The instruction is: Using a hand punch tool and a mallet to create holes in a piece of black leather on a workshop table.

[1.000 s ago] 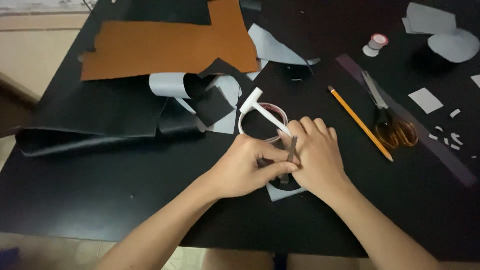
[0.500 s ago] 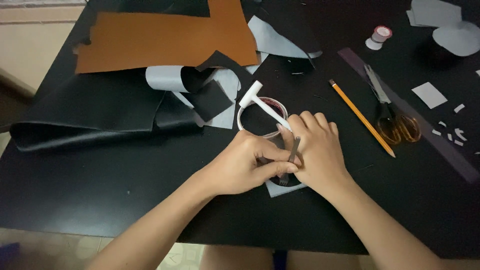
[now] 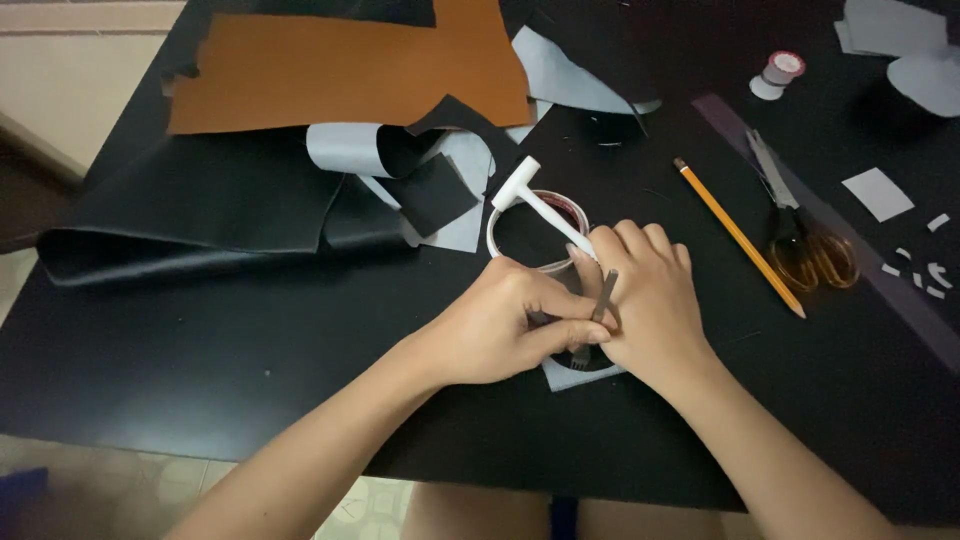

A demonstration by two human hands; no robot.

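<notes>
A small pronged metal tool (image 3: pixel 596 318), slim and dark, stands tilted between the two hands near the front middle of the black table (image 3: pixel 200 380), its teeth resting on a pale grey scrap (image 3: pixel 572 374) that peeks out beneath the palms. The left hand (image 3: pixel 505 325) is closed, thumb and fingers pinched on the tool's shaft low down. The right hand (image 3: pixel 650 300) lies flat with fingers together, pressing on the scrap just beside the tool; whether it also grips the shaft is hard to tell, as the knuckles hide it. Touching the right fingertips, a white hammer (image 3: pixel 540 205) rests across a round white tape roll (image 3: pixel 535 235). To the right lie a yellow pencil (image 3: pixel 738 237) and scissors (image 3: pixel 800 225) with amber handles. Further back spread a brown leather sheet (image 3: pixel 340 70), a folded black leather sheet (image 3: pixel 190 215) and a small thread spool (image 3: pixel 778 74).
</notes>
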